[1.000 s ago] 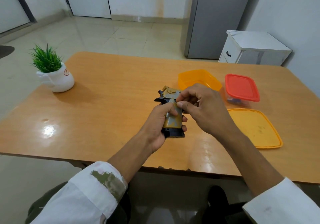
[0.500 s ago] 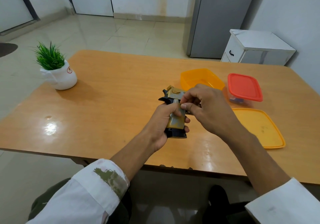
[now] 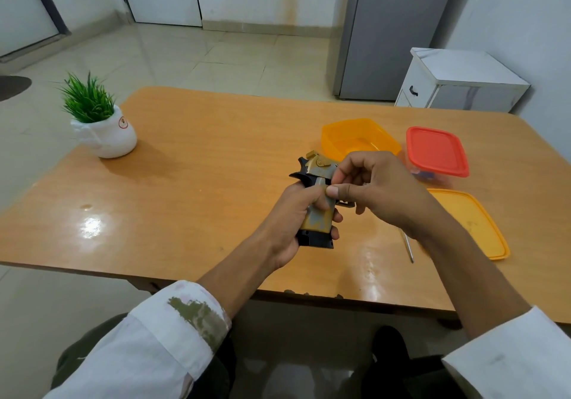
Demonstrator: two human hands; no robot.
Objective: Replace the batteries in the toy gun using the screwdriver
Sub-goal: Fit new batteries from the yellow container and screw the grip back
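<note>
Above the near middle of the worktop (image 3: 200, 166), the toy gun (image 3: 318, 222) is held clear of the surface, its black butt toward the camera and its body pointing away. The left grip (image 3: 290, 213) is clenched round the yellow handle, fingers wrapped across its far side. The right grip (image 3: 380, 188), fingers curled, pinches with thumb and forefinger at the upper side of that handle; whether a loose part sits between them cannot be told. The screwdriver (image 3: 409, 248) lies on the worktop under the right forearm, only its thin metal shaft showing. Beyond the hands stands an open orange container (image 3: 358, 136); to its right is a red-lidded container (image 3: 437, 151), and nearer the camera lies an orange lid (image 3: 469, 222). A potted plant (image 3: 102, 132) stands at the far left of the worktop.
</note>
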